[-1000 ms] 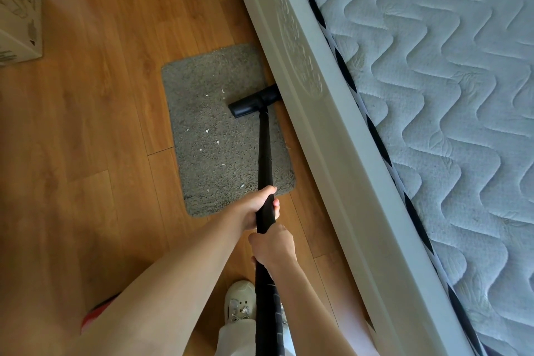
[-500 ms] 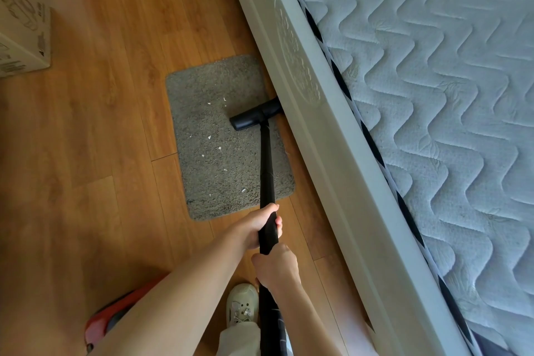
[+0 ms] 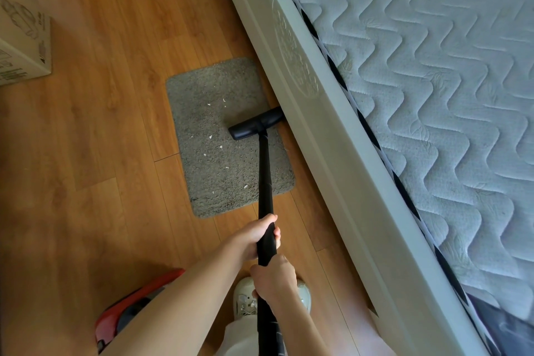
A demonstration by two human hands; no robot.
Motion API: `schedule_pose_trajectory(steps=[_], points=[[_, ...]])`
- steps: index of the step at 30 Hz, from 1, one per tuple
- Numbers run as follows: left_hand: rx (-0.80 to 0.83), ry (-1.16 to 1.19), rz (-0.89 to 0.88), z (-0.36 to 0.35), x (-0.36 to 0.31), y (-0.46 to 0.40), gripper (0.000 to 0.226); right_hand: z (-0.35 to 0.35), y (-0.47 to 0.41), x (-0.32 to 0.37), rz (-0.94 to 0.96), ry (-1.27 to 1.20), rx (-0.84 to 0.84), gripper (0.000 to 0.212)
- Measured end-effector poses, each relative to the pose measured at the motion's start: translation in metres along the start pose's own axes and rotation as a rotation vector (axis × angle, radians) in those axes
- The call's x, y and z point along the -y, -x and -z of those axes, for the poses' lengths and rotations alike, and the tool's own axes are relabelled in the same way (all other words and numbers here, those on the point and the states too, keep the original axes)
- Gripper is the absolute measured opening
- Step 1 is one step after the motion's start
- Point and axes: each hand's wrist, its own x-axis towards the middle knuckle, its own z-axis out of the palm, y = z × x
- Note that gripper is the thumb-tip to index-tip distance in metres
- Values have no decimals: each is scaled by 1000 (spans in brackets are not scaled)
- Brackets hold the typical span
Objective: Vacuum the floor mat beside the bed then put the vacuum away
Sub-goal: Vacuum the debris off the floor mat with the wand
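Observation:
A small grey shaggy floor mat lies on the wood floor against the bed frame, with several white scraps scattered on it. The black vacuum head rests on the mat's right half, touching the bed side. Its black wand runs back toward me. My left hand grips the wand higher up, just past the mat's near edge. My right hand grips it right below the left hand. The red vacuum body sits on the floor at lower left, partly hidden by my left arm.
A pale bed frame with a quilted mattress fills the right side diagonally. A cardboard box stands at the far left. My white shoe is under my right hand. Wood floor spreads left of the mat.
The vacuum head has been drawn back toward me along the mat's right side, beside the bed. My view has shifted back, and the red vacuum body shows more.

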Motion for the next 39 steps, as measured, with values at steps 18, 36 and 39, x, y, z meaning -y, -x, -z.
schedule_pose_trajectory(steps=[18, 36, 39], points=[[6, 16, 41, 23, 57, 24, 21, -26, 34, -48, 3, 13, 32, 24], [50, 6, 66, 10, 100, 22, 24, -20, 29, -97, 14, 21, 8, 35], [62, -12, 72, 8, 106, 21, 25, -14, 32, -103, 22, 39, 3, 35]])
